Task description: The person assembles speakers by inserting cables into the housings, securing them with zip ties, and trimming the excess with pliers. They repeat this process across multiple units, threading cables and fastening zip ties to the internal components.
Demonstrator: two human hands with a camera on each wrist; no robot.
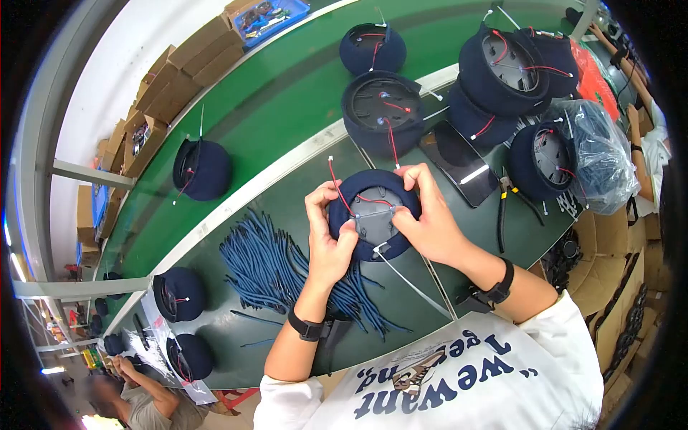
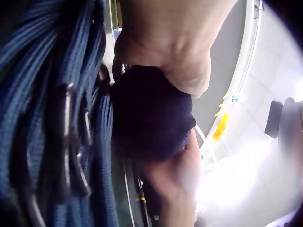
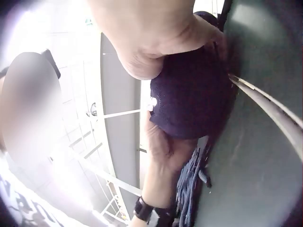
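A round navy fabric-covered shell with a grey plastic inside faces up between my two hands over the workbench. My left hand grips its left rim, thumb pressed inside near a red wire. Opposite it, my right hand grips the right rim, thumb also reaching over the inside. A red lead with a white plug rises past the left fingers. From the near rim a white cable tie trails toward the bench edge. Both wrist views show the dark fabric outside between the hands; the inside is hidden there.
Blue cords lie bundled beside my left forearm. A phone and yellow-black pliers lie to the right. Similar shells stand ahead, some stacked, near a plastic bag. Beyond runs a green belt; another person sits at lower left.
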